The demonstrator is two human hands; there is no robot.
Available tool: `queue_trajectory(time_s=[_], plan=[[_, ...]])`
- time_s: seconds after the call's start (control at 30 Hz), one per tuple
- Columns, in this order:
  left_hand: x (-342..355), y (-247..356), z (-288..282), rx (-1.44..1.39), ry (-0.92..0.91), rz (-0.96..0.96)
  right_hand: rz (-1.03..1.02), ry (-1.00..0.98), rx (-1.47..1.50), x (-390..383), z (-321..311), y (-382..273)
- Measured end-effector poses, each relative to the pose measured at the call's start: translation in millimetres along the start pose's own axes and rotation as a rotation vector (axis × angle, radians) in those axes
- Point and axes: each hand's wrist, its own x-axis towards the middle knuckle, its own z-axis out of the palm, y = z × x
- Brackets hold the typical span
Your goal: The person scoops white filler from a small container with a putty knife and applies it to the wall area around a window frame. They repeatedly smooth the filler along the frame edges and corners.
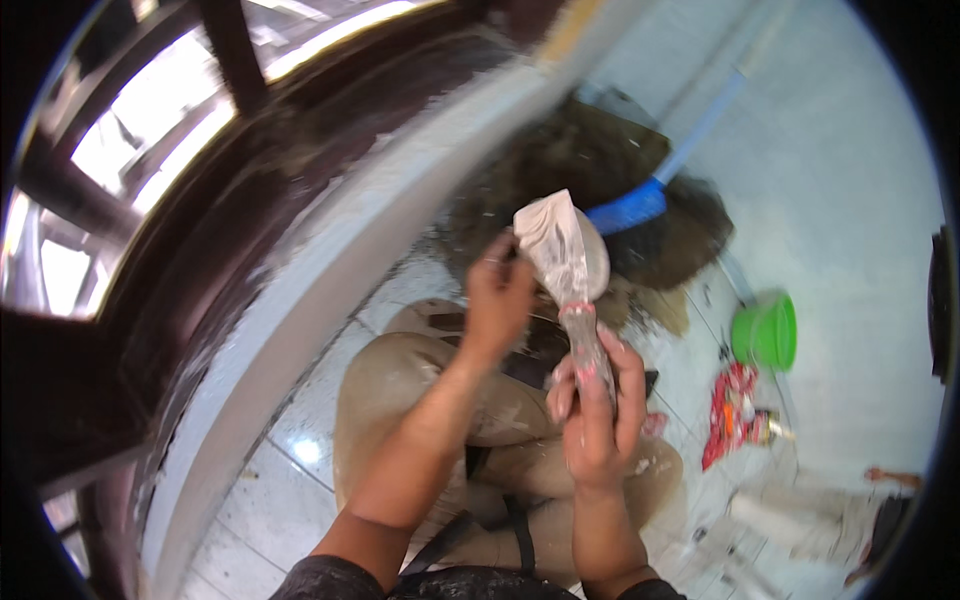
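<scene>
"Findings at the hands?"

"Right hand [600,420]: fingers wrapped round the scraper [574,278], which points forward. Pale paste [553,235] coats its far end. Left hand [498,305]: beside that end, fingers bent; blurred, cannot tell whether they grip anything."

"Step in hand?"

"Judged to be working the paste on the scraper. The next move calls for a steady right grip."

"Beyond?"

"Blue tool [632,206] ahead, perhaps a broom; green bucket [764,334] off right."

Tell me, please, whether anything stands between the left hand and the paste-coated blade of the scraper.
Nothing visible does: the left hand is close beside the paste-coated blade, and the right hand holds the scraper's handle. Blur hides whether left hand and blade touch.
</scene>
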Motion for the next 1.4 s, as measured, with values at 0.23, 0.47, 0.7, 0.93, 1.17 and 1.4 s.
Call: queue_trajectory(time_s=[0.23,0.47,0.7,0.93,1.17,1.4], plan=[[7.8,15.9,10.7,-0.332,0.017,-0.621,-0.373,0.038,-0.936,0.7,-91.5,50.3],[7.9,17.5,4.3,-0.288,-0.018,-0.648,-0.342,-0.072,-1.189,-55.7,-124.6,65.0],[11.7,21.4,4.7,-0.28,0.068,-0.596,-0.367,0.185,-0.942,-51.0,-153.2,41.9],[1.8,-4.0,4.4,-0.286,0.038,-0.604,-0.372,0.199,-0.819,93.9,-82.2,-71.4],[4.2,-3.3,8.1,-0.294,0.014,-0.567,-0.746,-0.084,-0.892,288.2,-7.9,-92.9],[6.5,4.3,9.2,-0.276,-0.001,-0.572,-0.817,-0.128,-1.098,358.1,23.5,-68.0]])
